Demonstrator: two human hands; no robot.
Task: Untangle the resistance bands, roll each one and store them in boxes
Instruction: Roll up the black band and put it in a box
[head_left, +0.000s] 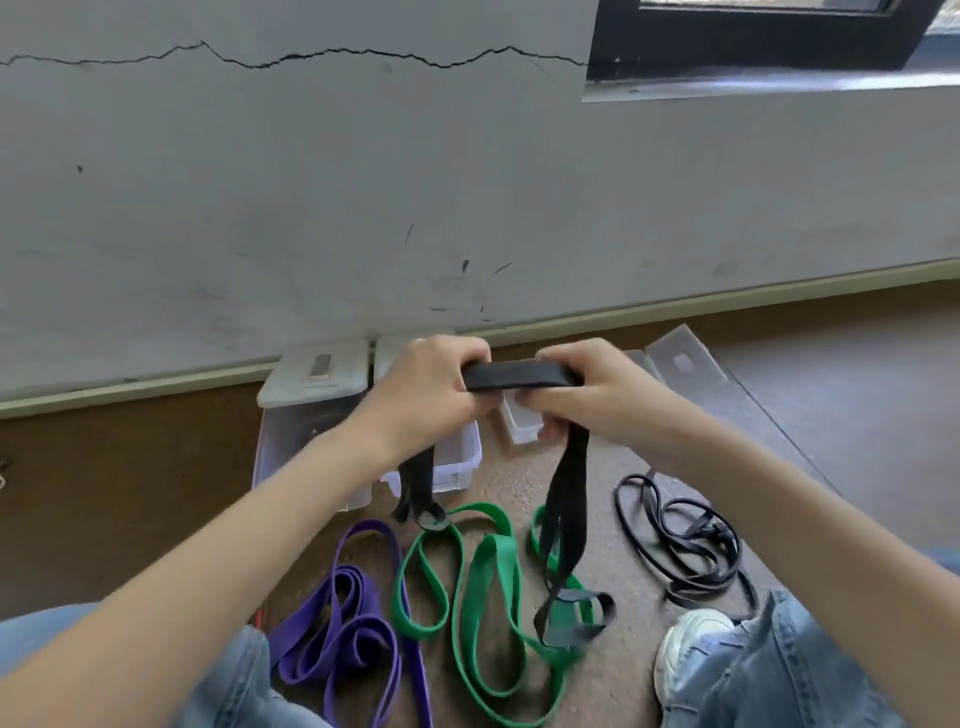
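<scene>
While both hands, left hand (434, 384) and right hand (582, 392), grip the wide black band (519, 376) stretched between them above the boxes (311, 410), nothing looks rolled or stored: purple band (343, 618), green band (483, 582) and thin black band (680, 540) lie loose on the floor.

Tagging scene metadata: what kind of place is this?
Likely an indoor room, worked at floor level: cracked grey wall, brown carpeted floor, dark window frame. Nothing marks it as a gym.
</scene>
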